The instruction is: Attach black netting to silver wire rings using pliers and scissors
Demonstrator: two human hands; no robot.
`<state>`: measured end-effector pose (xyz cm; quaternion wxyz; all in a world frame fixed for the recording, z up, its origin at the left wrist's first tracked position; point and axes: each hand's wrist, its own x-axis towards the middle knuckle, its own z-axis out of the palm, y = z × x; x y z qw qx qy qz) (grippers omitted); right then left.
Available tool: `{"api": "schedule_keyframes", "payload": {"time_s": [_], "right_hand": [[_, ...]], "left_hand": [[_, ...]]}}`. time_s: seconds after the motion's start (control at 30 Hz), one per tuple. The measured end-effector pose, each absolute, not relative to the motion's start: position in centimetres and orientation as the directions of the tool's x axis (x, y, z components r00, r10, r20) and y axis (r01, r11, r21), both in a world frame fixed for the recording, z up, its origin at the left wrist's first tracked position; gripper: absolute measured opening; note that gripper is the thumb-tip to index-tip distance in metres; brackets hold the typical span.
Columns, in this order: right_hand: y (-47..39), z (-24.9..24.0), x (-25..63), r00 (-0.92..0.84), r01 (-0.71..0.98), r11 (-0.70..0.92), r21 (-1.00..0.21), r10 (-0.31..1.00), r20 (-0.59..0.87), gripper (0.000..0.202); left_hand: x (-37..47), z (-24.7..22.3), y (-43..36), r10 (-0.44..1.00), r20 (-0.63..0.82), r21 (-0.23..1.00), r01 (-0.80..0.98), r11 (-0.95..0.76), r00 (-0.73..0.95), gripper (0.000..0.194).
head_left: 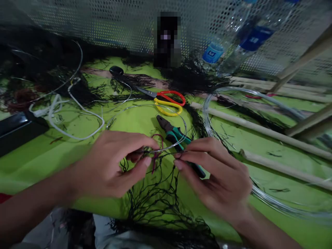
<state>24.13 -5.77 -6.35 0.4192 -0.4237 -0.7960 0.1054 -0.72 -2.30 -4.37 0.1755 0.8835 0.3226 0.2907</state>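
Note:
Black netting (155,200) hangs from between my hands and drapes over the table's near edge. My left hand (114,162) pinches the top of the netting together with a thin metal wire (168,148), which loops away across the table. A strand of the netting is pinched between thumb and fingers of my right hand (215,173). Beside my left fingertips lies a dark red thread (155,162). Under and behind my right hand are pliers (172,131) with green and black handles. Scissors (163,98) with one red and one yellow handle lie farther back.
A coil of wire (207,114) and several wooden sticks (259,126) occupy the right. Water bottles (214,52) stand at the back by a perforated panel (116,27). A white cord (75,136), a black box (20,128) and dark netting (52,69) are at left.

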Motion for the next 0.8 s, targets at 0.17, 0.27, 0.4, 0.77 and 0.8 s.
{"api": "schedule_keyframes", "payload": {"time_s": [0.17, 0.27, 0.4, 0.77, 0.8], "right_hand": [[-5.8, -5.9, 24.3, -0.306, 0.599, 0.603, -0.527, 0.780, 0.545, 0.013], [-5.5, -5.9, 24.7, -0.338, 0.629, 0.563, -0.536, 0.819, 0.463, 0.009], [-4.6, -7.2, 25.4, -0.341, 0.838, 0.449, -0.310, 0.875, 0.344, 0.018], [-4.3, -8.5, 26.5, -0.263, 0.960, 0.276, -0.039, 0.944, 0.201, 0.049], [-4.4, -8.4, 26.5, -0.246, 0.964, 0.261, -0.044, 0.947, 0.207, 0.050]], "left_hand": [[-0.7, -4.6, -2.0, 0.646, 0.434, 0.445, 0.473, -0.760, 0.628, 0.010], [-0.6, -4.8, -2.1, 0.675, 0.455, 0.458, 0.497, -0.737, 0.581, 0.008], [-0.3, -4.6, -2.2, 0.718, 0.448, 0.501, 0.515, -0.696, 0.533, 0.008], [-0.7, -5.0, -3.1, 0.763, 0.423, 0.396, 0.658, -0.641, 0.489, 0.009], [-0.8, -5.1, -3.1, 0.770, 0.428, 0.402, 0.664, -0.631, 0.473, 0.009]]}}
